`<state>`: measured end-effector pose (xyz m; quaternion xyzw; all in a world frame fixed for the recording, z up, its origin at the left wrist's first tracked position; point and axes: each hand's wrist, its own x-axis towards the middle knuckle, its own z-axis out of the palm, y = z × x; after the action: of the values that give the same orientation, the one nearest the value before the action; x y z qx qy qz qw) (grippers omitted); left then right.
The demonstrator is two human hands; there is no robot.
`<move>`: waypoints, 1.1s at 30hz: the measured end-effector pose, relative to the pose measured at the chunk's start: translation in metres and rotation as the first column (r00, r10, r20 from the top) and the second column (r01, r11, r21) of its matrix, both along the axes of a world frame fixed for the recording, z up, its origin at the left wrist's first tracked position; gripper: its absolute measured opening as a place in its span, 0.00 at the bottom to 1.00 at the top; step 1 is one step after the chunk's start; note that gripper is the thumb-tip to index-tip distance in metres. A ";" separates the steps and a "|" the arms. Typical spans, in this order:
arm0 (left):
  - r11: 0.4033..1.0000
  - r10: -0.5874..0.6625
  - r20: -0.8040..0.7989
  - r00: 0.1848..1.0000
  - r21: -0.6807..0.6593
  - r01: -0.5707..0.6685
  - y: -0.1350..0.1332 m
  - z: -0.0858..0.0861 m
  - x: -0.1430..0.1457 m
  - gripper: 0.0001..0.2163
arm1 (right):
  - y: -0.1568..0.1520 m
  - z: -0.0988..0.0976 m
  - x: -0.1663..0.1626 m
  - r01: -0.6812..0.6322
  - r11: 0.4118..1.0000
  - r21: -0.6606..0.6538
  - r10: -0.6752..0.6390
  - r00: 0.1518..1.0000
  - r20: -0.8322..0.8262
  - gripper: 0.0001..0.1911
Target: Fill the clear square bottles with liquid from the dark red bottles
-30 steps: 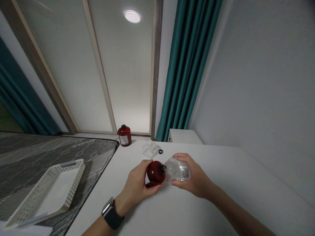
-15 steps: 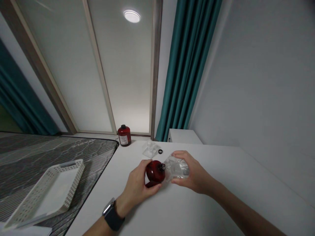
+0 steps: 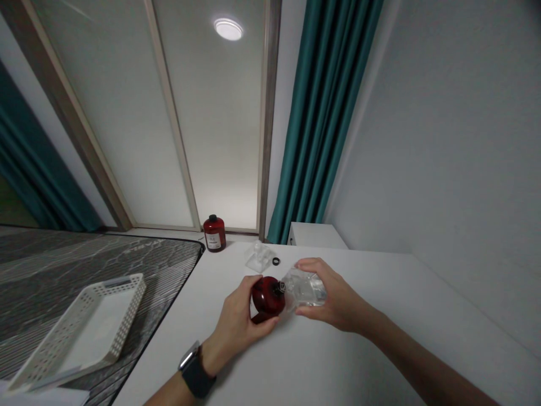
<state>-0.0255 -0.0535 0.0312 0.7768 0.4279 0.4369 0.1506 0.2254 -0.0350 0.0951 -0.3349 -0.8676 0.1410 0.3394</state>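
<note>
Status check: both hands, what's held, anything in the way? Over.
Left hand holding tilted red bottle, neck toward clear container. Right hand gripping it. Nothing seen between them; black ring and clear piece lie beyond on white table.

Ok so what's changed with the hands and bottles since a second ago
The right hand and the clear container it holds have shifted slightly up the picture. Neither hand took or released anything. The left hand still holds the tilted red bottle; the standing red bottle, black ring and clear item stayed put.
</note>
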 end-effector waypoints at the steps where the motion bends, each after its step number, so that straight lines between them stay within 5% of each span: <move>1: 1.000 -0.003 0.005 1.000 -0.001 0.003 0.000 0.000 0.000 0.29 | 0.000 0.001 0.000 -0.002 1.000 -0.002 0.002 1.000 0.002 0.35; 33: 1.000 -0.012 0.044 0.999 -0.010 0.013 0.000 -0.005 0.002 0.30 | -0.002 0.009 -0.001 -0.003 0.999 -0.041 0.004 0.999 0.034 0.34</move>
<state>-0.0239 -0.0539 0.0260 0.7689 0.4219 0.4507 0.1666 0.2247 -0.0367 0.1042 -0.3424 -0.8708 0.1535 0.3176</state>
